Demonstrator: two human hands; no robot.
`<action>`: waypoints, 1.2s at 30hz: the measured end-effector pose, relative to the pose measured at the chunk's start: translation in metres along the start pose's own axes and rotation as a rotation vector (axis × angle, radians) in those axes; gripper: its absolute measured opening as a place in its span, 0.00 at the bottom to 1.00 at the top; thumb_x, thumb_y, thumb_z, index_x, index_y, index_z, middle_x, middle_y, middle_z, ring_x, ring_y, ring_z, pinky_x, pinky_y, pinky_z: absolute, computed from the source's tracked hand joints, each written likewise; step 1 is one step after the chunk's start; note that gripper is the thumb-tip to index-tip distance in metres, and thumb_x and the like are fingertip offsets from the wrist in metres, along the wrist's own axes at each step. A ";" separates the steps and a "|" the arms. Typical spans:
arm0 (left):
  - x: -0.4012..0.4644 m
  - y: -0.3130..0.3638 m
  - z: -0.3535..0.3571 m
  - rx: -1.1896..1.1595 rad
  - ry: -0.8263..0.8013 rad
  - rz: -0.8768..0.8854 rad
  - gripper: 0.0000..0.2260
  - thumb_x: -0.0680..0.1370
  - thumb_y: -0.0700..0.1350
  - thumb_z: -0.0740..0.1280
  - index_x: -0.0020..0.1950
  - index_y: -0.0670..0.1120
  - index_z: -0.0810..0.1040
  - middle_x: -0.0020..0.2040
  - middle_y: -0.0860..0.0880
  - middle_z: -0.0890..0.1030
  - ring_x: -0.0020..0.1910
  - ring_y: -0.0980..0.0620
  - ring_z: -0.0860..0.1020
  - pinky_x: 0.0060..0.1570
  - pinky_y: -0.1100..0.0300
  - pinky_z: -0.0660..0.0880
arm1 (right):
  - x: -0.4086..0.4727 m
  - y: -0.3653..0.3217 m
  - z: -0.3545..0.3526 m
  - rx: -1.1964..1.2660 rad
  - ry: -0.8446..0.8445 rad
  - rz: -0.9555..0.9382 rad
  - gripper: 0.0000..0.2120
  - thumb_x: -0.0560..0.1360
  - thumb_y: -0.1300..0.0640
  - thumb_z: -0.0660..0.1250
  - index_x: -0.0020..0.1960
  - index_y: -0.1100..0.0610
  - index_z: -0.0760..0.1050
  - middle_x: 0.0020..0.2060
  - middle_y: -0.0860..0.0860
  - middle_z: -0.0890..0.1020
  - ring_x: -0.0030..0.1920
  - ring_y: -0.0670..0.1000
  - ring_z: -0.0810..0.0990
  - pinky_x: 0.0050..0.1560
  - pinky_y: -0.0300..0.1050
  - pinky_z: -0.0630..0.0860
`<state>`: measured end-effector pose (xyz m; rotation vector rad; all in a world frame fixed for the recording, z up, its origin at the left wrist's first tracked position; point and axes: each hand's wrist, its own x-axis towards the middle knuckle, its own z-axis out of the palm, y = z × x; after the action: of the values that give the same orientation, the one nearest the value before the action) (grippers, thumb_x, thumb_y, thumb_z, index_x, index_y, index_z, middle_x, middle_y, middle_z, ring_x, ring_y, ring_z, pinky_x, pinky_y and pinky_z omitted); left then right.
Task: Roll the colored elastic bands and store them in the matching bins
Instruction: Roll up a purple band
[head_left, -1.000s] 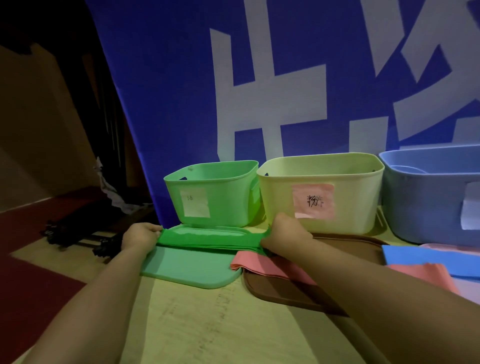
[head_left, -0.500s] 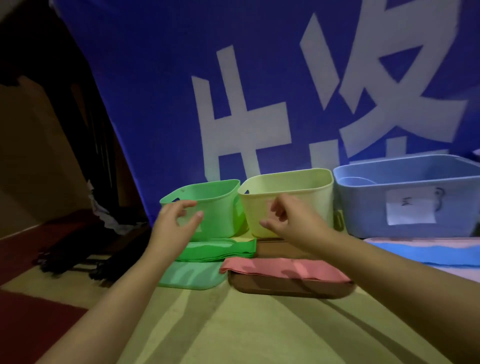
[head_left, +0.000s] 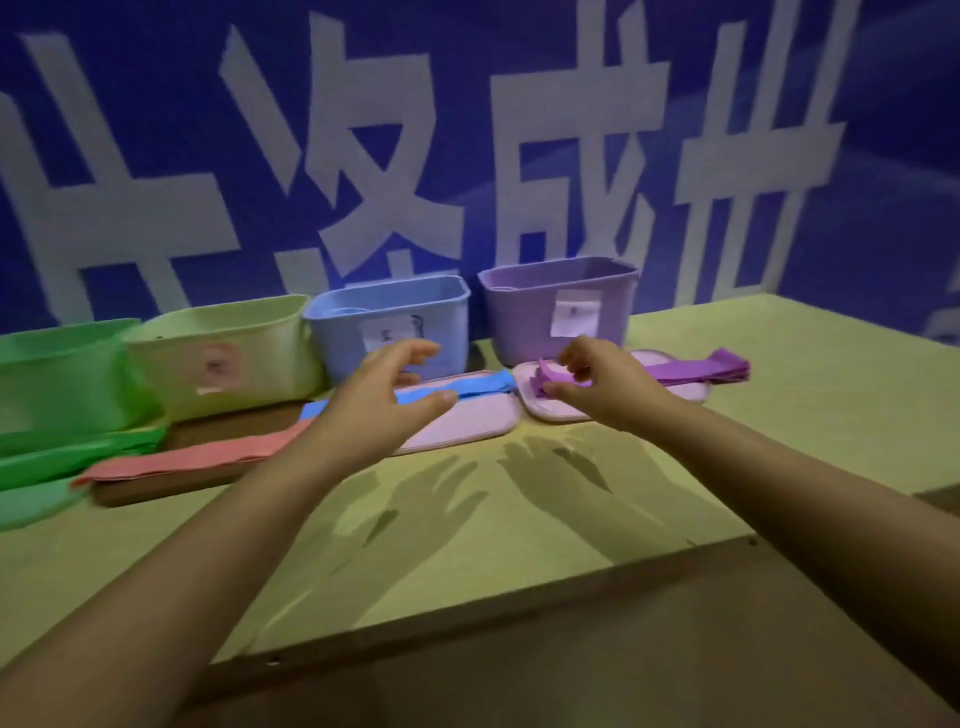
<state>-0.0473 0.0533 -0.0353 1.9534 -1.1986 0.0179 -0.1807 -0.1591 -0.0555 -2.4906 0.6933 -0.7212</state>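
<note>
Four bins stand in a row against the blue banner: green bin (head_left: 62, 374), yellow bin (head_left: 223, 353), blue bin (head_left: 395, 317), purple bin (head_left: 561, 306). Flat bands lie in front of them: green bands (head_left: 78, 452), a pink band (head_left: 197, 457), a blue band (head_left: 467, 387) and purple bands (head_left: 696, 370). My left hand (head_left: 379, 405) hovers over the blue band with spread fingers and holds nothing. My right hand (head_left: 602, 384) is at the raised left end of the purple bands, fingers loosely curved over it; no firm pinch shows.
The bands rest on flat lids: a brown lid (head_left: 171, 483), a pale pink lid (head_left: 467, 426) and another pink lid (head_left: 561, 413). The wooden table (head_left: 519, 519) ends in a front edge below my arms and a corner at the right.
Both hands let go of the green bands, rose, and moved right past the pink band. The view swung right, bringing the purple bin and bands into sight.
</note>
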 end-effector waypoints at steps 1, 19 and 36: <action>0.005 0.011 0.015 0.030 -0.017 0.016 0.17 0.74 0.50 0.71 0.60 0.58 0.71 0.63 0.52 0.73 0.59 0.56 0.74 0.60 0.54 0.72 | 0.000 0.016 -0.014 -0.035 0.002 0.040 0.18 0.73 0.50 0.69 0.58 0.57 0.72 0.55 0.55 0.76 0.52 0.54 0.76 0.50 0.44 0.72; 0.155 0.092 0.217 0.308 -0.482 -0.098 0.29 0.81 0.61 0.42 0.70 0.48 0.69 0.70 0.46 0.70 0.68 0.44 0.67 0.66 0.53 0.60 | 0.070 0.213 -0.099 -0.067 0.016 0.741 0.18 0.78 0.47 0.62 0.54 0.64 0.72 0.51 0.59 0.77 0.50 0.57 0.76 0.49 0.46 0.72; 0.177 0.060 0.228 0.421 -0.482 0.006 0.21 0.83 0.54 0.51 0.50 0.41 0.76 0.52 0.42 0.79 0.52 0.43 0.74 0.54 0.55 0.69 | 0.108 0.206 -0.111 0.310 -0.121 0.821 0.13 0.73 0.59 0.69 0.54 0.62 0.72 0.48 0.56 0.77 0.49 0.53 0.75 0.54 0.45 0.72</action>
<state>-0.0826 -0.2364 -0.0762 2.4072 -1.6113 -0.2271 -0.2352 -0.4103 -0.0441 -1.7188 1.3144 -0.3236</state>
